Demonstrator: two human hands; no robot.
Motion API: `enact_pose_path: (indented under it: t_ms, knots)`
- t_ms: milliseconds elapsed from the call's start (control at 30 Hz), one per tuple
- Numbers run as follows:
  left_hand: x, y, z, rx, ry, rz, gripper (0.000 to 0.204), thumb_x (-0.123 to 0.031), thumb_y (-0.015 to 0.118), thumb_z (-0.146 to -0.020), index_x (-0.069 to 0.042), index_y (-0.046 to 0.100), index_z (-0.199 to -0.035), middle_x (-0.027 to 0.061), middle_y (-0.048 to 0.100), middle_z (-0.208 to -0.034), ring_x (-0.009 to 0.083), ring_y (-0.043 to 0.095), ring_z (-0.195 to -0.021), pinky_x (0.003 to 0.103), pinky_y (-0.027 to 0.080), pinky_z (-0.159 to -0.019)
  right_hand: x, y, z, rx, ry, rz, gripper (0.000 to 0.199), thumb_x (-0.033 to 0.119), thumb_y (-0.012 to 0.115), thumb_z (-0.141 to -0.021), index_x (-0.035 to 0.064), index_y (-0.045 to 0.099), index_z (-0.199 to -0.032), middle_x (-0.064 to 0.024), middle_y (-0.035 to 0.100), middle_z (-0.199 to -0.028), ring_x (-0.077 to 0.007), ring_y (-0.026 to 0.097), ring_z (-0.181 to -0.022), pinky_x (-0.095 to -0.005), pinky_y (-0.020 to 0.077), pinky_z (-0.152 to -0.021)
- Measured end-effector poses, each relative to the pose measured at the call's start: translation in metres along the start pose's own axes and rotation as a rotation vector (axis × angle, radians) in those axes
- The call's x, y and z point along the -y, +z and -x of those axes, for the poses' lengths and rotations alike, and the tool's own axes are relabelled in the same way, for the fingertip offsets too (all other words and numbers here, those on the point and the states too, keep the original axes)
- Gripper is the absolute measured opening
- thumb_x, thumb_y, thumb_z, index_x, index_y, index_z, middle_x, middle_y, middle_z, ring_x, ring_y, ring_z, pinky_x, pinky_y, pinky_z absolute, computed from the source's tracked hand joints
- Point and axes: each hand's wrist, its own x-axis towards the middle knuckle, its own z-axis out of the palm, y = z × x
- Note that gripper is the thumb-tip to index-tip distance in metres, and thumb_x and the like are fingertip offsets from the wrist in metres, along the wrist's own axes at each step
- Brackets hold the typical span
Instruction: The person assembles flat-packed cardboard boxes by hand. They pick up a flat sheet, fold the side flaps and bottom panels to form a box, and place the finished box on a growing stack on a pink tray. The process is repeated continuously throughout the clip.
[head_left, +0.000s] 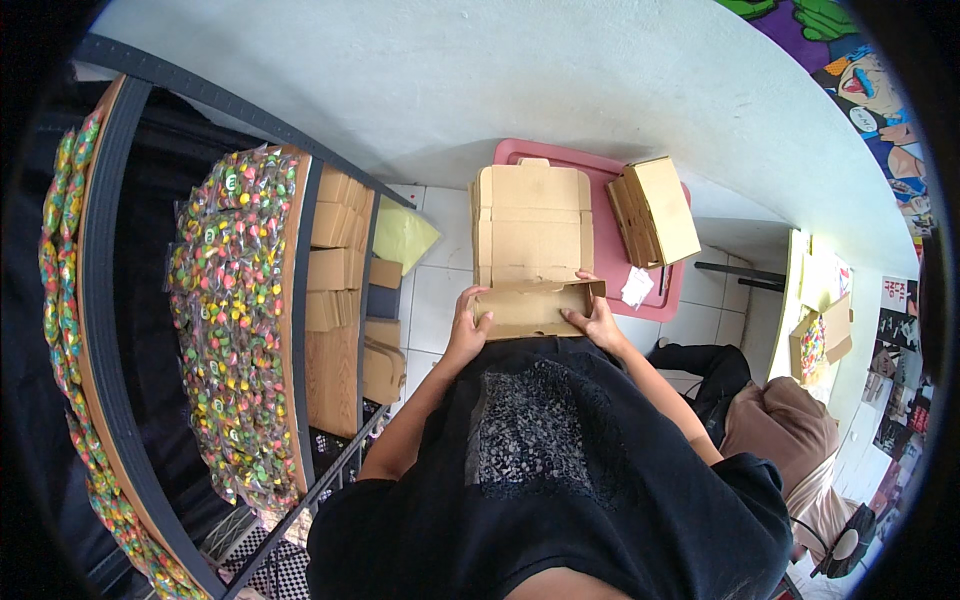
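Between my two hands is a small brown cardboard box [532, 311], partly folded up, its inside facing me and its walls standing. My left hand [468, 322] grips the left end, thumb inside the wall. The right end is held by my right hand [597, 321], with the thumb inside and fingers behind. Just beyond the box lies a stack of flat, unfolded cardboard blanks [533, 220], creased across the middle. To its right, several folded boxes [655, 212] are piled on a pink tray [610, 180].
At left, a dark metal shelf [330, 300] carries bagged colourful candies [235, 330] and stacked cardboard [335, 270]. White slips [637, 287] lie on the tray. Another person [775, 435] sits at right beside a table with an open candy box [822, 338]. A wall [560, 80] rises beyond.
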Motion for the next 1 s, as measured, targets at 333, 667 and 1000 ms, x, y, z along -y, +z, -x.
enact_pose_path:
  t_ms: [333, 667, 1000]
  knots:
    - [0.016, 0.011, -0.006, 0.040, -0.151, -0.113, 0.074, -0.013, 0.060, -0.084, 0.004, 0.019, -0.143, 0.0261, 0.029, -0.144, 0.0392, 0.029, -0.135, 0.040, 0.026, -0.112, -0.002, -0.006, -0.007, -0.120, 0.148, 0.108, 0.062, 0.042, 0.038, -0.101, -0.0016, 0.029, -0.144, -0.0193, 0.035, -0.147, -0.0271, 0.030, -0.138, -0.0334, 0.0229, -0.112]
    - [0.007, 0.002, 0.000, 0.146, -0.174, 0.290, 0.078, -0.011, 0.053, -0.086, -0.002, 0.010, -0.150, 0.0196, 0.012, -0.155, 0.0305, 0.016, -0.143, 0.038, 0.020, -0.115, -0.016, -0.014, -0.004, -0.170, 0.249, -0.274, 0.053, 0.045, 0.033, -0.102, 0.0029, 0.054, -0.126, -0.0119, 0.051, -0.128, -0.0201, 0.046, -0.119, -0.0343, 0.0332, -0.105]
    - [0.007, 0.005, -0.004, 0.087, -0.241, 0.460, 0.061, -0.036, 0.035, -0.099, -0.011, 0.016, -0.151, 0.0113, 0.015, -0.156, 0.0254, 0.019, -0.142, 0.041, 0.021, -0.113, 0.005, -0.006, 0.000, -0.157, 0.270, -0.342, 0.029, 0.024, 0.046, -0.098, 0.0053, 0.055, -0.118, -0.0113, 0.051, -0.128, -0.0215, 0.047, -0.119, -0.0337, 0.0373, -0.101]
